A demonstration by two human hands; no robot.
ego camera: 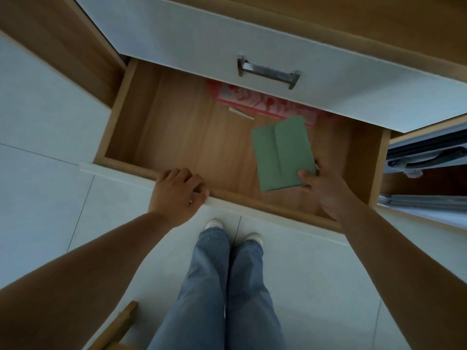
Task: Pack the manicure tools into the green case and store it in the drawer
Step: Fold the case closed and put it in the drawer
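The green case (281, 152) is closed, its flap folded over, and sits inside the open wooden drawer (192, 147) toward the right side. My right hand (326, 188) grips the case's near right corner, thumb on top. My left hand (178, 192) curls over the drawer's front edge at the left of centre. No manicure tools are visible outside the case.
A red and white printed item (262, 102) and a small white stick (241, 113) lie at the drawer's back. Above it is a shut white drawer front with a metal handle (267, 72). My legs and shoes (232, 233) stand on pale floor tiles.
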